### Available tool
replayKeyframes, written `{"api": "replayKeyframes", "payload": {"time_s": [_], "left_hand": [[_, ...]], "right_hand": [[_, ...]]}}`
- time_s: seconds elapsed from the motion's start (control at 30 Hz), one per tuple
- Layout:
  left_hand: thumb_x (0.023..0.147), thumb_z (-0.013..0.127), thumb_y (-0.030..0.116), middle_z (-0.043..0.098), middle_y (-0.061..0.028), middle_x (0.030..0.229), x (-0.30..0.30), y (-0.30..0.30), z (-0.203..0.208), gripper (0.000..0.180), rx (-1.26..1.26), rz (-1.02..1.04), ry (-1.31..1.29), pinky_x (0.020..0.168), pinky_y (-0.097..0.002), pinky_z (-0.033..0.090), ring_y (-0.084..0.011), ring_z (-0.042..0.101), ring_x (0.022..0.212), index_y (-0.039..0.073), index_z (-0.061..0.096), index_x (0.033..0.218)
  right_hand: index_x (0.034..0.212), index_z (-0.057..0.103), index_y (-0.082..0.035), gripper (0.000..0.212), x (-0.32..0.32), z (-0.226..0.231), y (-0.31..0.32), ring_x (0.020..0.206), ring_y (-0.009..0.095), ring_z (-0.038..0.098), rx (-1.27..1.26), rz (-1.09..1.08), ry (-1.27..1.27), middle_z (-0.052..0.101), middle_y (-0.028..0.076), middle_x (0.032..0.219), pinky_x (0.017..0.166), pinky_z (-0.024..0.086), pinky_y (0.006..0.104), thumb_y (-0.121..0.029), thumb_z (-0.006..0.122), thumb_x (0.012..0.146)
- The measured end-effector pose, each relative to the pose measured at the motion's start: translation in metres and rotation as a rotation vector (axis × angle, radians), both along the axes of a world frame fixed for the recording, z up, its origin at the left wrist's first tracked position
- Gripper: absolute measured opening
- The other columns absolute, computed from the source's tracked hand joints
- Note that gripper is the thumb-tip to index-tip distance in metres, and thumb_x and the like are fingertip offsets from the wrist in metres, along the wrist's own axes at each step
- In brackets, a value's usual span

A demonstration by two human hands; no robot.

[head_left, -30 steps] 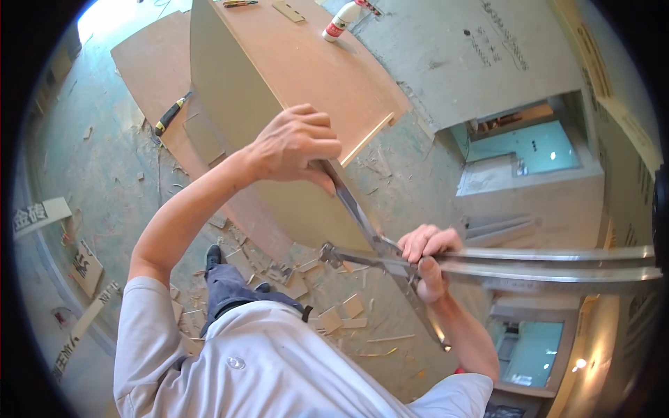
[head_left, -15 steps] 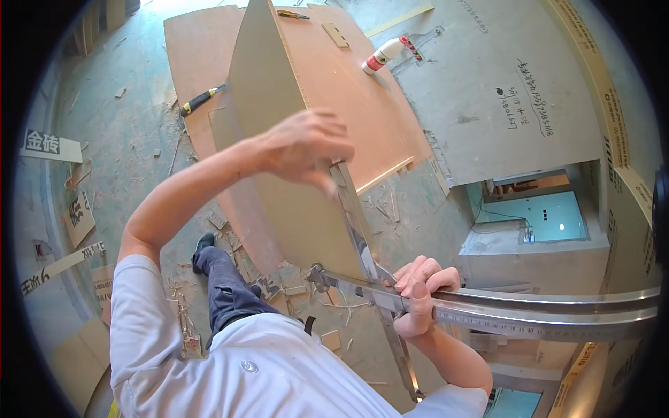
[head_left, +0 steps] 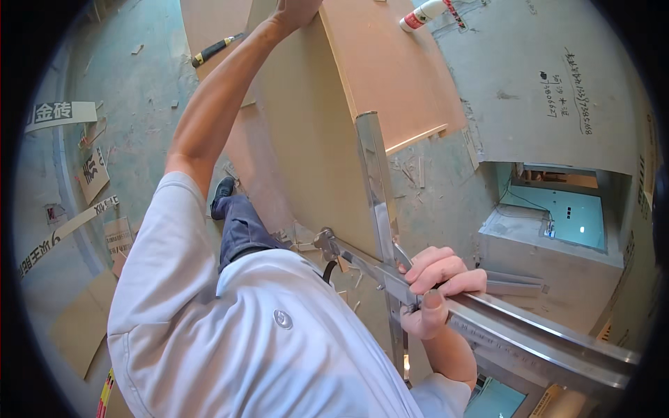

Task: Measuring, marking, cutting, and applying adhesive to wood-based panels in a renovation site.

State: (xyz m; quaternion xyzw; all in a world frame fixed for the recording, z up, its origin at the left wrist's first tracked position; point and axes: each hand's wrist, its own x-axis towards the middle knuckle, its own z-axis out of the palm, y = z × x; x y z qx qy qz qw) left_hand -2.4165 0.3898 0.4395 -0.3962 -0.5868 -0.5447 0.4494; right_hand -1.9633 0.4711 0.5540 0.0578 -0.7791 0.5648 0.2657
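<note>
A beige board (head_left: 300,132) stands on edge before me, tilted. At the top of the picture, my left hand (head_left: 298,10) touches its far upper edge; the frame cuts off most of the fingers. My right hand (head_left: 442,287) is closed around the joint of a T-shaped metal ruler tool (head_left: 401,284). The tool's flat crossbar (head_left: 375,174) lies along the board's near end. Its long graduated rails (head_left: 536,341) run off to the right from my right hand.
A pinkish board (head_left: 401,76) lies on the floor beyond, near a white and red bottle (head_left: 424,15). A yellow-black cutter knife (head_left: 214,50) lies at the far left. Offcuts and shavings litter the floor. A grey wall (head_left: 550,83) with an opening stands at the right.
My left hand has moved from beside the crossbar's end up to the board's far edge. The view has shifted, and my right hand keeps its hold on the ruler tool.
</note>
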Motion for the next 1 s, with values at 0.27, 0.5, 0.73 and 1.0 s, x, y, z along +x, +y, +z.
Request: {"api": "replayKeyframes", "payload": {"time_s": [0.27,0.5,0.73,1.0], "left_hand": [[0.105,0.032,0.030,0.034,-0.0086,0.054,-0.014,-0.016,-0.012,0.054,0.012,-0.174,-0.143,0.068,-0.0408,0.036,-0.0271,0.040,0.057,0.007,0.033,0.056],[0.105,0.035,0.029,0.063,-0.0147,0.085,-0.001,-0.004,0.015,0.044,0.083,0.025,-0.127,0.085,-0.0415,0.044,-0.0270,0.060,0.085,0.003,0.062,0.083],[0.107,0.028,0.043,0.058,-0.0256,0.136,-0.254,-0.039,-0.088,0.059,0.055,0.253,-0.895,0.111,-0.0426,0.038,-0.0384,0.053,0.128,0.001,0.060,0.133],[0.107,0.022,0.051,0.052,-0.0285,0.143,-0.285,-0.009,-0.093,0.070,0.301,0.044,-1.106,0.114,-0.0409,0.034,-0.0390,0.047,0.136,-0.003,0.052,0.139]], "right_hand": [[0.094,0.035,-0.009,0.032,-0.059,-0.001,-0.008,0.071,0.021,0.054,0.023,0.073,0.009,0.053,0.008,0.076,0.062,0.051,0.0337,-0.019,0.066,0.094],[0.095,0.035,-0.009,0.035,-0.063,-0.009,0.005,0.071,0.021,0.053,-0.075,0.042,0.054,0.051,0.008,0.077,0.061,0.049,0.0320,-0.019,0.068,0.092],[0.094,0.036,-0.008,0.034,-0.057,-0.009,-0.009,0.070,0.021,0.055,-0.097,0.049,0.054,0.051,0.008,0.077,0.057,0.054,0.0330,-0.020,0.068,0.093],[0.093,0.036,-0.006,0.035,-0.070,-0.009,-0.009,0.067,0.020,0.058,-0.023,0.028,0.093,0.053,0.009,0.078,0.057,0.056,0.0338,-0.024,0.067,0.092]]}}
